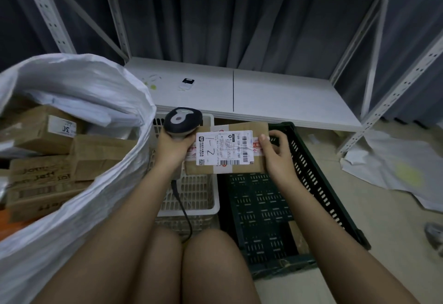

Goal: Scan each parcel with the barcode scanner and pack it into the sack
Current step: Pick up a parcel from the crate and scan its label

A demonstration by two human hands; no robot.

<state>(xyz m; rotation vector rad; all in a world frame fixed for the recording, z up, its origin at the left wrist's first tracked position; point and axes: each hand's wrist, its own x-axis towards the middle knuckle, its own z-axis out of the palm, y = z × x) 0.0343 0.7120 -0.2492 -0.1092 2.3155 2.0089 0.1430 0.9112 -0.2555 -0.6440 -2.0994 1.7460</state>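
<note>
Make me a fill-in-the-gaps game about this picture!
1. The left hand holds the barcode ____.
2. The right hand holds a cardboard ____ with a white label.
3. The big white sack on the left already has brown ____ in it.
4. Under the right hand is a dark green ____.

Missing words: scanner; parcel; boxes; crate

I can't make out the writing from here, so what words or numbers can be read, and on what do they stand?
"1-2": handwritten on the white shipping label of the brown cardboard parcel.
"159 159 403 280", roughly: printed beside that label's barcode.
"3C", seemingly mirrored: white sticker on a brown box inside the white woven sack.
"Jeff", uncertain: lower cardboard box in the sack.
The label's small print is too small to read.
</note>
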